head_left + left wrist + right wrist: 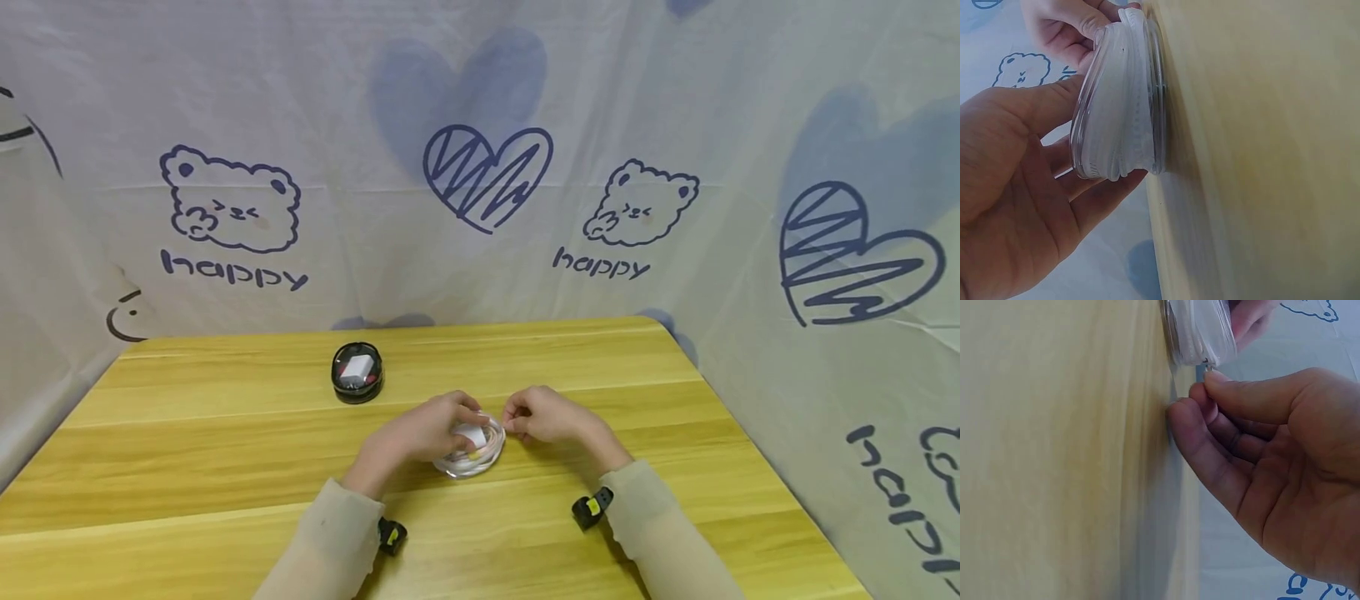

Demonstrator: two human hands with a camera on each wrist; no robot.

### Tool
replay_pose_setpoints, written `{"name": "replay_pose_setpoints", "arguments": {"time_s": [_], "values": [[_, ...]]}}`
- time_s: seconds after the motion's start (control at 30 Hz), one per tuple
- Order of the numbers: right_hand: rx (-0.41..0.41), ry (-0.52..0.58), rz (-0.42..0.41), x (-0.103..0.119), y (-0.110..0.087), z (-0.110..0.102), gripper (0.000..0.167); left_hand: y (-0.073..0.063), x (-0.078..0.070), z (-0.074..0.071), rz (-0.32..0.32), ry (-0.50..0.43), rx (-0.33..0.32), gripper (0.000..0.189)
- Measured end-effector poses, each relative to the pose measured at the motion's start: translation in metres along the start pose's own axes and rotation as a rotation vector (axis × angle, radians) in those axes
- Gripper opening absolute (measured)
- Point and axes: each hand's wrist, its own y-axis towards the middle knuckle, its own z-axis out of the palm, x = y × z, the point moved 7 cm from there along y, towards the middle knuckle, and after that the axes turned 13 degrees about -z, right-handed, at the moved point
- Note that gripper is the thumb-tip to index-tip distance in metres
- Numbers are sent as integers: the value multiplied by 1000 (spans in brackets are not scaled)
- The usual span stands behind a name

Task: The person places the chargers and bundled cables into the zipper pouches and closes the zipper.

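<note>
Gripping the round clear case [1116, 106] with the left hand [431, 428], on or just above the counter [225, 450]; pinching a tiny tab [1208, 367] at its right edge with the right hand [553, 417]. Might snag if tugged askew past bulging cable [492, 448]. Faces up, nearly flat, with no long axis. Lies nearer than the black case [358, 396].
</note>
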Motion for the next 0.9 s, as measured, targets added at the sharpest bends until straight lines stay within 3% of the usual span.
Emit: {"name": "replay_pose_setpoints", "arguments": {"time_s": [0.23, 0.5, 0.77, 0.9], "values": [[-1, 15, 19, -2, -1, 1, 11, 0, 2, -1, 23, 2, -8, 42], [-71, 19, 28, 0, 3, 1, 11, -1, 4, -6, 28, -23, -23, 40], [-110, -3, -4, 7, 6, 3, 11, -3, 9, -10, -16, -66, 5, 44], [-112, 15, -1, 10, 7, 4, 11, -5, 8, -10, -2, -70, 32, 44]]}}
